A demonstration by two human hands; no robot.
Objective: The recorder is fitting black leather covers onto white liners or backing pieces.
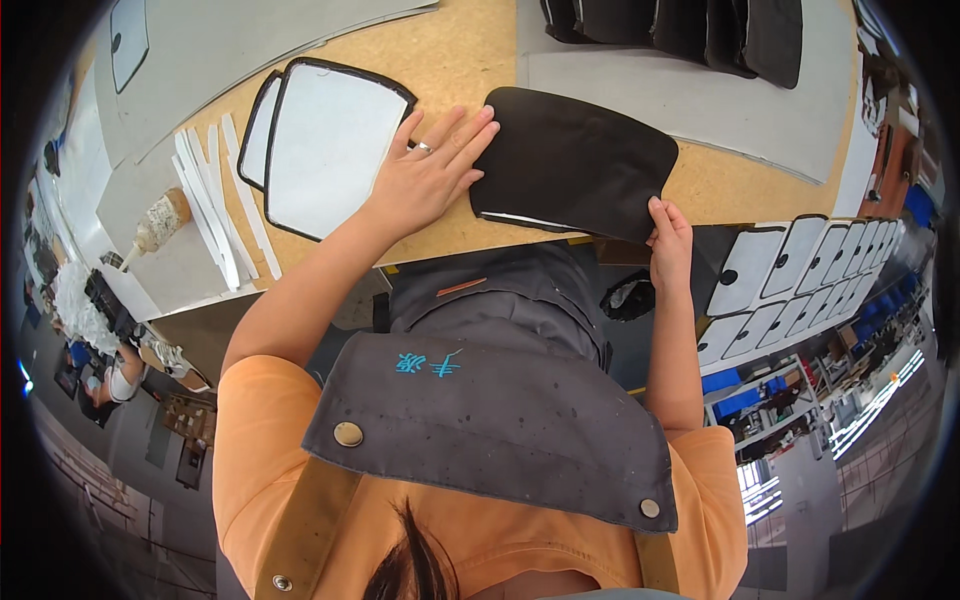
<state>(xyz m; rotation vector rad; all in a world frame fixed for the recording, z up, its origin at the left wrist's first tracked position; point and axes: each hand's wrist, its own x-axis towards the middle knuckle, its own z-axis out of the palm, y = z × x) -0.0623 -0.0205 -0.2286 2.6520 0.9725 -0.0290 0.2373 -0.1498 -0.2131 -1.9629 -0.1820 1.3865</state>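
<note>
At the left edge of the surface (450, 60) a glue bottle (160, 222) lies tilted on a grey sheet (180, 265), beside a fan of white strips (215, 205); their count cannot be read exactly. Next come two white panels with black edging (325, 145), stacked and offset, one mostly hidden under the other. The left hand (425, 180) lies flat, fingers spread, its fingertips touching the left edge of the black panel (575, 160). That single black panel rests near the front edge of the surface, its near right corner overhanging. The right hand (668, 240) pinches this corner between thumb and fingers. Bare wood stays open between the white panels and the black panel, and behind both. At the far right corner, dark pieces (680, 30) stand in a row on a grey mat (700, 105). Beyond the right edge, a lower rack (800, 275) holds about a dozen white panels in two rows.
</note>
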